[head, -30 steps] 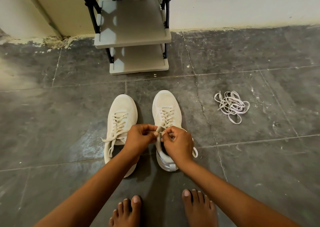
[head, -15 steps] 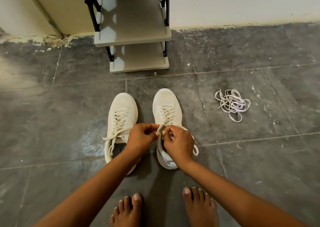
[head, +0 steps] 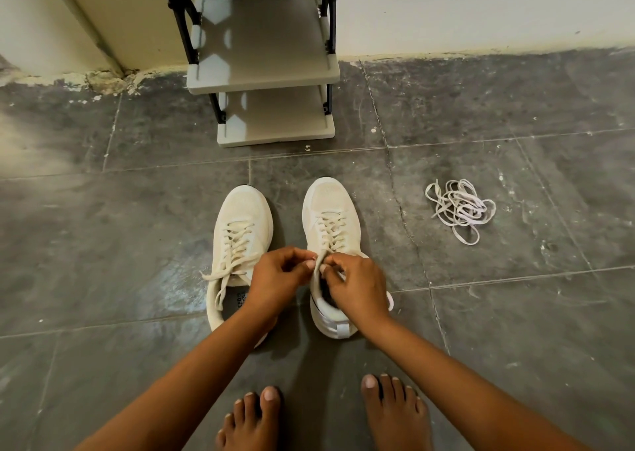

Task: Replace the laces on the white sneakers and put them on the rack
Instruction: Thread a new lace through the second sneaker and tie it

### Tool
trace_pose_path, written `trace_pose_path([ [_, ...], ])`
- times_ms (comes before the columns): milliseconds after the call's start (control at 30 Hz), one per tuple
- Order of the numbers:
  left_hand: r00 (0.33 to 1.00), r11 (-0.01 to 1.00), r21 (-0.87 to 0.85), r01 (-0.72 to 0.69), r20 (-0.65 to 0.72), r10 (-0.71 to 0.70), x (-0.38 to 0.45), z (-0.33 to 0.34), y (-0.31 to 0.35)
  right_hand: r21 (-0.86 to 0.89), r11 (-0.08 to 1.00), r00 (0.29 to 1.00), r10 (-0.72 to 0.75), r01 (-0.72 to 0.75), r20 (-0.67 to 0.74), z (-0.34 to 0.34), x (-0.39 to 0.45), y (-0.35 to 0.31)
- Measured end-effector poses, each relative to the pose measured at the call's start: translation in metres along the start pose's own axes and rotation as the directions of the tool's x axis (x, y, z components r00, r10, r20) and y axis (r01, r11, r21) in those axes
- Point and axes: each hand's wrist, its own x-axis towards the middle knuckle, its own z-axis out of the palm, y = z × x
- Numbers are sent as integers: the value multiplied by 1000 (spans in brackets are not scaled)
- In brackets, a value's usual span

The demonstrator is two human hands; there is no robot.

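Both hands, left hand (head: 278, 275) and right hand (head: 357, 285), pinch the lace (head: 319, 265) atop the right sneaker (head: 331, 217) (beside the left sneaker (head: 240, 224)); spare laces (head: 458, 206) lie well apart, shoe rack (head: 264, 72) beyond

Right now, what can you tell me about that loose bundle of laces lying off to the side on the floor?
The loose laces are a tangled heap of flat, pale cord, whitish with a faint lilac tint, and look like woven fabric. They lie in overlapping loops, with one long loop trailing toward the camera. The heap rests on a dark grey floor tile, to the right of the two sneakers and apart from them. Nothing but the floor touches it; neither hand is near. How many laces it holds cannot be told.
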Motion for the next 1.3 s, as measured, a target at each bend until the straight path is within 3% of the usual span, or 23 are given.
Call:
trace_pose_path([
  [100, 1000, 996, 88, -14, -10, 15, 4, 4, 0, -71, 985, 976, -167, 159, -138, -10, -6, 11],
  [167, 999, 992, 119, -37, -19, 39, 7, 7, 1, -40, 985, 962, -172, 167, -211, -16, -5, 24],
  [233, 999, 994, 107, -37, -12, 38, 9, 8, 2, 107, 989, 987, -91, 105, -130, -21, -1, 38],
  [300, 999, 998, 45, -34, 29, 33, 8, 6, -1, 316, 949, 996, -8, -20, 86, -23, 2, 49],
  [367, 997, 998, -46, -32, 66, 35, 3, 4, -6, 407, 910, 979, -15, -70, 202, -20, 2, 57],
  [500, 1000, 989, -146, -1, 3, 2, -3, 8, -9, 297, 955, 981, -79, 22, 179, -10, -1, 62],
  [633, 999, 999, -30, -24, -34, 23, 1, 11, 4, 241, 970, 987, -77, 41, 143, -3, -3, 63],
  [700, 996, 984, -173, -50, -86, 35, 1, 4, 24, 214, 975, 987, -83, 53, 137, -3, -3, 65],
  [767, 989, 889, -440, -127, -125, 80, 4, -15, 59, 193, 980, 987, -75, 47, 139, -3, -3, 64],
  [833, 966, 731, -633, -256, -201, 164, 10, -43, 94, 182, 982, 988, -74, 48, 137, -3, -3, 64],
  [933, 915, 585, -706, -400, -343, 211, 15, -69, 116, 104, 989, 980, -118, 102, 163, -4, -5, 62],
  [967, 905, 616, -668, -418, -366, 216, 16, -70, 112, 80, 990, 977, -131, 119, 168, -4, -6, 61],
  [1033, 905, 823, -417, -386, -346, 249, 17, -61, 96, 38, 991, 978, -131, 127, 161, -1, -7, 58],
  [1067, 920, 926, -176, -335, -274, 281, 18, -54, 83, 12, 991, 980, -130, 130, 152, -1, -8, 56],
  [1100, 949, 955, 109, -275, -127, 287, 19, -48, 69, -8, 991, 981, -134, 136, 139, 0, -8, 55],
  [1167, 969, 801, 550, -236, 194, 153, 18, -36, 44, -22, 988, 983, -151, 154, 102, -1, -9, 54],
  [1200, 957, 723, 642, -255, 275, 94, 16, -32, 36, -25, 987, 984, -159, 161, 84, -1, -10, 54],
  [1233, 949, 686, 676, -270, 307, 71, 14, -29, 33, -27, 986, 984, -163, 165, 68, -1, -11, 54],
  [1300, 942, 705, 644, -297, 318, 107, 13, -32, 36, -42, 983, 984, -175, 177, 38, -2, -12, 52],
])
